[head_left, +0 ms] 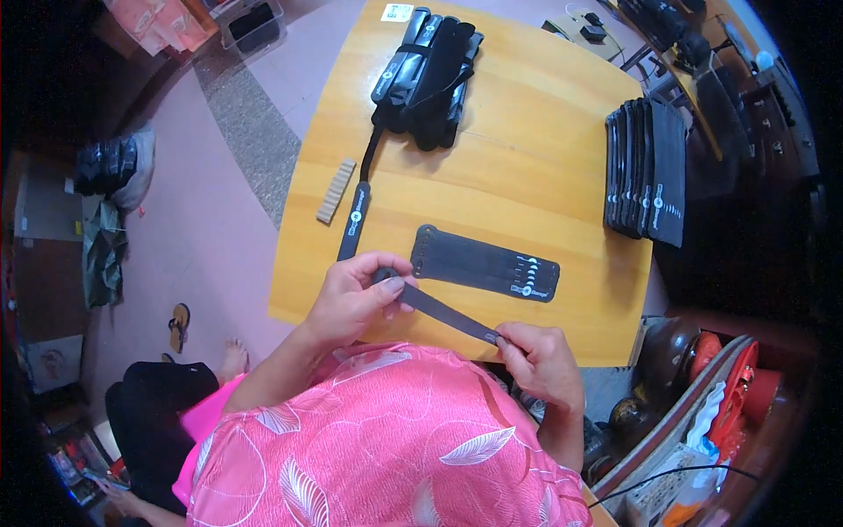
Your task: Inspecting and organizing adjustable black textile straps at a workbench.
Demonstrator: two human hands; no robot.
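Note:
Near the front edge of the table, a dark strap (450, 314) is stretched between my two hands. My left hand (351, 299) pinches its rounded end, and my right hand (537, 358) grips the other end between thumb and fingers. Just beyond lies a flat black panel (474, 261) with rounded tabs at its left end and white printing at its right. Another black strap (354, 224) with a white mark runs past my left hand toward a bundle of black straps (428, 79) at the far side.
A stack of black panels (645, 171) stands at the table's right edge. A beige ridged strip (335, 191) lies at the left of the wooden table (527, 132). A person in dark trousers (154, 422) sits at the lower left. Containers and bags (702, 422) crowd the lower right.

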